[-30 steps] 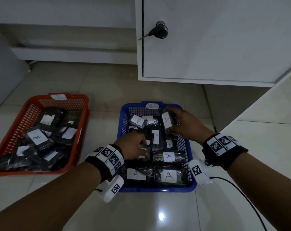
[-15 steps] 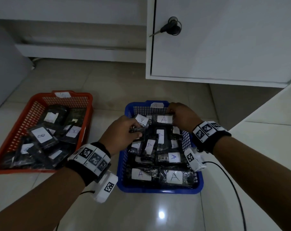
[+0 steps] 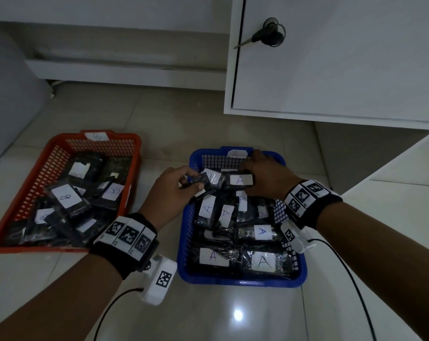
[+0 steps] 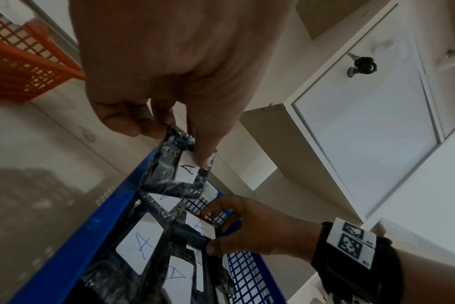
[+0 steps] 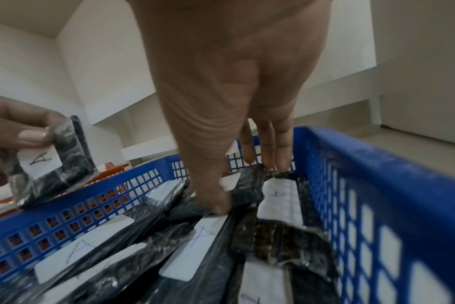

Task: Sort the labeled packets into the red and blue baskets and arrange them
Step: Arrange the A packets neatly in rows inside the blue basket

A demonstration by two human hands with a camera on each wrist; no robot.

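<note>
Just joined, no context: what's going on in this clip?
A person is sorting labeled black packets on the floor. The left hand pinches one packet marked A, lifted over the far left corner of the blue basket. The right hand grips another A packet at the basket's far end. That basket is full of A packets; the red basket beside it holds B packets.

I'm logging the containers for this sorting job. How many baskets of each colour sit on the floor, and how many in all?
Red basket: 1
Blue basket: 1
Total: 2
</note>
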